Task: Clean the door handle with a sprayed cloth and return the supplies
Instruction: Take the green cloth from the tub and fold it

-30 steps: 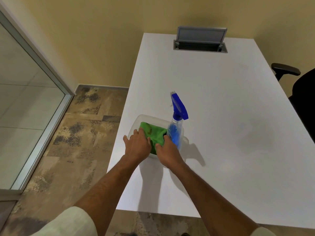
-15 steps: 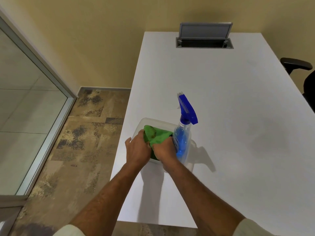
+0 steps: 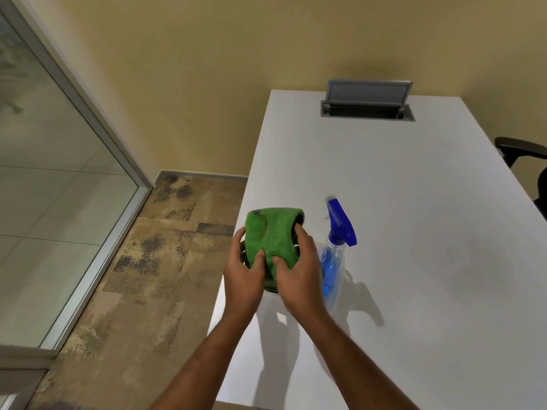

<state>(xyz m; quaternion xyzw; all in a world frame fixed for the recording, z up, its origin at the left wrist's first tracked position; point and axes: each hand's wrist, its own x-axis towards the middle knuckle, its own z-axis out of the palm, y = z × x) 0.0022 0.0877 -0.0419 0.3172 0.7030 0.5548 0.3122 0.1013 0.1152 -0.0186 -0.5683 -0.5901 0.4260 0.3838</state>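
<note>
A green cloth (image 3: 272, 232) is held up above the near left part of the white table (image 3: 414, 232). My left hand (image 3: 244, 270) grips its left side and my right hand (image 3: 299, 267) grips its right side. Just right of my right hand stands a clear spray bottle (image 3: 333, 267) with blue liquid and a blue trigger head. The clear plastic container seen earlier is almost wholly hidden behind my hands and the cloth. No door handle is in view.
A grey cable hatch (image 3: 367, 102) stands open at the table's far end. A black office chair (image 3: 524, 155) is at the right edge. A glass wall with a metal frame (image 3: 97, 119) runs along the left above patterned carpet (image 3: 148, 276).
Both hands have lifted the green cloth up out of the container. The view has tilted upward, showing more wall.
</note>
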